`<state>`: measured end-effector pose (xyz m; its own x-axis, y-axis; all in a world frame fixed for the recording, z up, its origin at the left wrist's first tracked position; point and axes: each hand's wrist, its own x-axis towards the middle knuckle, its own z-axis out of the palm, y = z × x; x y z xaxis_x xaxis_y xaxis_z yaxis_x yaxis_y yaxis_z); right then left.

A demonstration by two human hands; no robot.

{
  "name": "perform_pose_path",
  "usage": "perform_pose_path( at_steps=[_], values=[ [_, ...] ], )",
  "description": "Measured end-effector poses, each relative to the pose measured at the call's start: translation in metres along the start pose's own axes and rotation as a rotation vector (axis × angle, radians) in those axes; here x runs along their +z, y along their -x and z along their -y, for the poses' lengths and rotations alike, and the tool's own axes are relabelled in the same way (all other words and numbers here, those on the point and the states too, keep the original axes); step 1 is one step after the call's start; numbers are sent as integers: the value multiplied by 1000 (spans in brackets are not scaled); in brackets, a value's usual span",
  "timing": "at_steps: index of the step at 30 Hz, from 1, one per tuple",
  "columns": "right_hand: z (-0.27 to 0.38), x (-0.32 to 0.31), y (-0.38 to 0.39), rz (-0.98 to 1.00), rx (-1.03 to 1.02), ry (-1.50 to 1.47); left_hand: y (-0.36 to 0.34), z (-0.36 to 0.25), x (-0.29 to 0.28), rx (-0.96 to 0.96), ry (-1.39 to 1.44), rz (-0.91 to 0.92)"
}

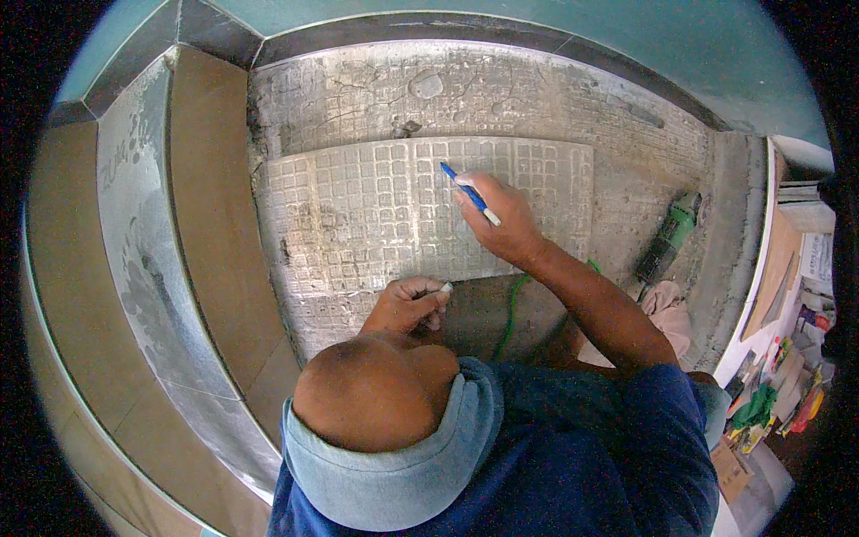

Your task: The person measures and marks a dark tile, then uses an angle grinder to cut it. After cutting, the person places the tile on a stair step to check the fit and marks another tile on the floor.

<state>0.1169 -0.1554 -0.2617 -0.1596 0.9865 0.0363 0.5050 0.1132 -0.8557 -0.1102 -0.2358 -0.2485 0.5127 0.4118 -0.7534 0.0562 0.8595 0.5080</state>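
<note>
A large grey tile (358,210) lies with its ribbed, gridded back facing up, dusty and pale in places. My right hand (501,219) is over its right half, fingers closed round a blue and white marker pen (479,199). The pen slants, its blue end pointing to the far left over the tile; whether it touches the surface I cannot tell. At the tile's near edge my left hand (407,304) is closed, with a small white piece (446,287) showing at its fingertips. What that piece is, I cannot make out.
A green power tool (671,234) lies right of the tile, near a pinkish cloth (665,311). A green cable (511,318) runs below the tile. Brown and grey steps (210,197) rise at left. Assorted tools and papers (778,394) crowd the far right. Dark skirting (429,29) edges the teal wall.
</note>
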Motion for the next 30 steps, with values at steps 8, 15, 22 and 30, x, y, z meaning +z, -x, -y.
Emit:
perform_pose_path(
  at_steps=[8,15,22,30],
  values=[
    [-7,2,3,49,-41,74,-2,5,-1,-1,5,-17],
    [-3,0,4,7,16,3,-3,6,-4,-13,-16,4],
    [-1,2,0,6,-10,25,-3,4,-2,-9,-11,-15],
    [-1,0,-1,17,-14,34,-4,8,-4,-36,-9,-23]
  ],
)
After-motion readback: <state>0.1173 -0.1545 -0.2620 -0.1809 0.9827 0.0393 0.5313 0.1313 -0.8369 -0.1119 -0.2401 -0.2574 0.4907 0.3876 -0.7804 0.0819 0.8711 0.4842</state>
